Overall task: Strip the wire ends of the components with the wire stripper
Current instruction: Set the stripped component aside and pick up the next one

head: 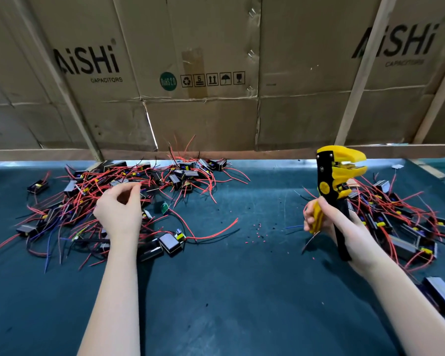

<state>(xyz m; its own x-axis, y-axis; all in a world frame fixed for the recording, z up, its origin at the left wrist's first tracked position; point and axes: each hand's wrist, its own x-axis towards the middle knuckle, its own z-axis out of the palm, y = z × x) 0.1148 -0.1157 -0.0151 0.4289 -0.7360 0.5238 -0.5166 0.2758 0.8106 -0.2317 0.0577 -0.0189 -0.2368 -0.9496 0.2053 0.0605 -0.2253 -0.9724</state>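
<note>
A yellow and black wire stripper (pixel 332 181) stands upright at the right, jaws up and pointing right. My right hand (pixel 337 227) grips its handles. Over the left pile of components (pixel 93 201), small dark blocks with red, black and blue wires, hovers my left hand (pixel 118 209). Its thumb and fingertips pinch together at a red wire on top of the pile. One component (pixel 170 243) lies at the pile's near edge, and a long red wire (pixel 211 233) trails from it to the right.
A second pile of components (pixel 401 222) lies right of my right hand. Small red and black insulation bits (pixel 257 231) dot the dark green table mat (pixel 229 291). Flattened cardboard boxes (pixel 203 73) form a wall along the table's far edge.
</note>
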